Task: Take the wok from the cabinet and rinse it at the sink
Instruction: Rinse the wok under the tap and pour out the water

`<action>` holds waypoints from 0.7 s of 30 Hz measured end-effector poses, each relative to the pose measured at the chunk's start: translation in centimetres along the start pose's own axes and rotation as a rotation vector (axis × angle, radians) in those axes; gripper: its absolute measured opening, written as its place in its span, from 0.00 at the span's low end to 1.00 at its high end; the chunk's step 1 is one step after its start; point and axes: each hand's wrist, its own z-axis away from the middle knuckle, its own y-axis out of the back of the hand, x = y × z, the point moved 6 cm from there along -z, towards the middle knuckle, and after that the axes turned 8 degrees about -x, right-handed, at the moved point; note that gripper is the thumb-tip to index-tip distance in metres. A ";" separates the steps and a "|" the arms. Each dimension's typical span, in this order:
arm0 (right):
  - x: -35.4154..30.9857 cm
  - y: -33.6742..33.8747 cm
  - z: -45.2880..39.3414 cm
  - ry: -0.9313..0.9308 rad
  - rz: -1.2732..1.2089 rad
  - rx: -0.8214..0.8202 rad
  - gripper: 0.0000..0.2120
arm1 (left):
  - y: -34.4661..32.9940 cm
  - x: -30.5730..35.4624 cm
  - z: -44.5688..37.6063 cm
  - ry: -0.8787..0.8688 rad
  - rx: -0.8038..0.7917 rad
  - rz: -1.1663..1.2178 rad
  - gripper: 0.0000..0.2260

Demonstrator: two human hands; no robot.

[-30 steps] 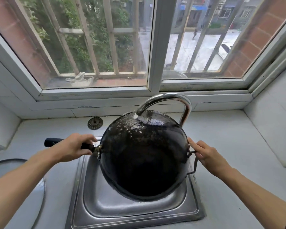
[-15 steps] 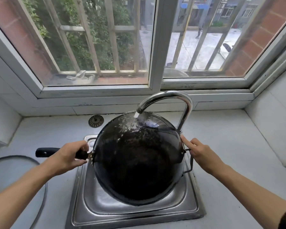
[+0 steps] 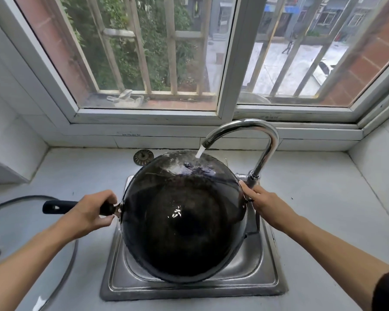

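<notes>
The left hand [image 3: 90, 213] is clenched around the long black handle [image 3: 61, 206] of the round black metal wok [image 3: 184, 221], near where the handle joins the bowl. The right hand [image 3: 264, 204] grips the small loop handle at the wok's opposite rim, fingers curled around it and thumb along the rim. Between the two hands the wok is held over the square stainless steel sink [image 3: 267, 279], turned so that its dark rounded underside faces up and toward the camera. A stream of water [image 3: 200, 152] falls from the curved chrome faucet [image 3: 256, 131] onto the far upper part of the wok and spreads in a wet sheen there. The faucet's base stands just beside the right hand. The sink is set into a pale grey tabletop [image 3: 323, 198]. On it, behind the wok, lies a round metal drain strainer [image 3: 143, 157]; at the left edge lies a round glass lid [image 3: 61, 265] with a metal rim. A white-framed barred window [image 3: 229, 63] stands beyond.
</notes>
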 end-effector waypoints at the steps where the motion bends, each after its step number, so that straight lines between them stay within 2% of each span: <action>1: -0.1 0.1 -0.1 -0.007 -0.007 -0.011 0.41 | 0.2 0.0 0.0 0.004 -0.001 -0.005 0.18; 6: -0.2 0.8 -0.7 -0.050 -0.027 -0.058 0.38 | 0.8 0.6 -0.1 0.010 0.027 -0.033 0.20; 10: 0.2 1.1 -0.6 -0.088 -0.054 -0.124 0.35 | 0.8 1.3 0.2 0.000 0.061 -0.033 0.17; 14: -0.2 1.7 -0.3 -0.052 -0.100 -0.160 0.35 | 0.7 1.6 0.5 -0.017 0.053 -0.045 0.15; 18: 0.0 1.8 -0.3 -0.072 -0.101 -0.199 0.30 | 0.8 2.1 0.7 -0.044 0.033 -0.058 0.13; 21: 1.0 1.4 -0.1 -0.113 -0.133 -0.175 0.21 | 0.9 2.8 0.9 -0.099 0.040 -0.091 0.10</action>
